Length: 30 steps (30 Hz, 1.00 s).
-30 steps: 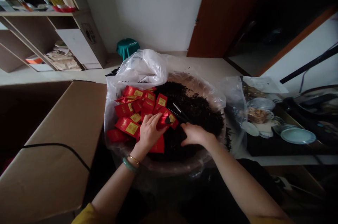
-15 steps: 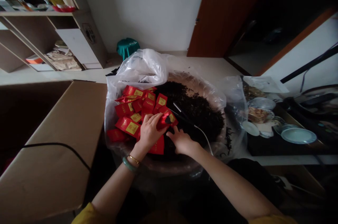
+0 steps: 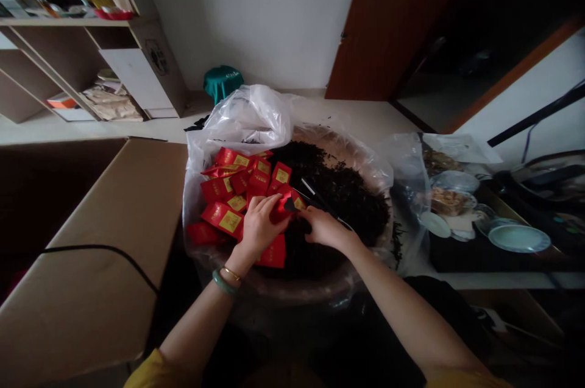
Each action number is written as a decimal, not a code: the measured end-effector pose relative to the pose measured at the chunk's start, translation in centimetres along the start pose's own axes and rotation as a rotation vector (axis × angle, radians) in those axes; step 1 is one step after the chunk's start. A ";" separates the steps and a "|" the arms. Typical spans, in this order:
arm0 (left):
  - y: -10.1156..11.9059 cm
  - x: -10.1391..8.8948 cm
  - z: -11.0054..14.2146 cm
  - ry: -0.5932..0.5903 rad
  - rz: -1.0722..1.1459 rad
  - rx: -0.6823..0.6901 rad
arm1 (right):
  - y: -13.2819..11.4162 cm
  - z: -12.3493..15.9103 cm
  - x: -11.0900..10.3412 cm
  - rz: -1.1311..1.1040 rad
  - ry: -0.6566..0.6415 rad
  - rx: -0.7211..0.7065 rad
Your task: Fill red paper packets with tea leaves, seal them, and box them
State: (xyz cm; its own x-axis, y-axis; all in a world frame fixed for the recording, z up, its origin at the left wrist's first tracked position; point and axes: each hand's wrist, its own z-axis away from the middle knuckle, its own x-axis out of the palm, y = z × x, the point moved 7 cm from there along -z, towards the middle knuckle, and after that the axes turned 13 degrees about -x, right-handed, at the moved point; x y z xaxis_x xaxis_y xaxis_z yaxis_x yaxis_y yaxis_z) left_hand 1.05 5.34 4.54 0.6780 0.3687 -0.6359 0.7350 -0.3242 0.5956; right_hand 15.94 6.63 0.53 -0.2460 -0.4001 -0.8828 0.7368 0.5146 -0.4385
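A red packet point(image 3: 280, 212) is gripped in the left hand point(image 3: 259, 225) over a basin point(image 3: 353, 148); work on it looks unfinished. The right hand point(image 3: 329, 228), fingers bent, is at its dark-patched end; whether it pinches anything is unclear. Alongside, red packets point(image 3: 223, 217) lie heaped, their contents hidden, and plenty of loose dark leaves point(image 3: 354, 193) remain.

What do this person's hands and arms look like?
The left hand and right hand are ungloved. A thin gold bangle and thicker green bangle circle the left wrist; none shows on the right. Yellow sleeves show at the bottom edge.
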 end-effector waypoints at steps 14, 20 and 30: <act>-0.5 0.0 -1.4 0.026 0.074 -0.091 | 1.1 0.6 -7.7 -0.694 0.755 -0.078; -0.2 1.1 -1.8 0.024 0.055 -0.102 | -0.4 0.5 -8.9 -0.816 0.836 -0.126; -0.4 2.2 -1.7 0.004 0.041 -0.083 | -2.0 1.0 -9.8 -0.605 0.937 -0.199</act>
State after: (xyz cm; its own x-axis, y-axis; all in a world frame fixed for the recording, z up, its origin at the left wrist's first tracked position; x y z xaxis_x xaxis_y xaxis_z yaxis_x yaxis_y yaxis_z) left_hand 2.20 7.74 3.75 0.7069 0.3604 -0.6085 0.7032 -0.2655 0.6596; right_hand 17.51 8.76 10.23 -0.9645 0.0582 -0.2576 0.2433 0.5747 -0.7814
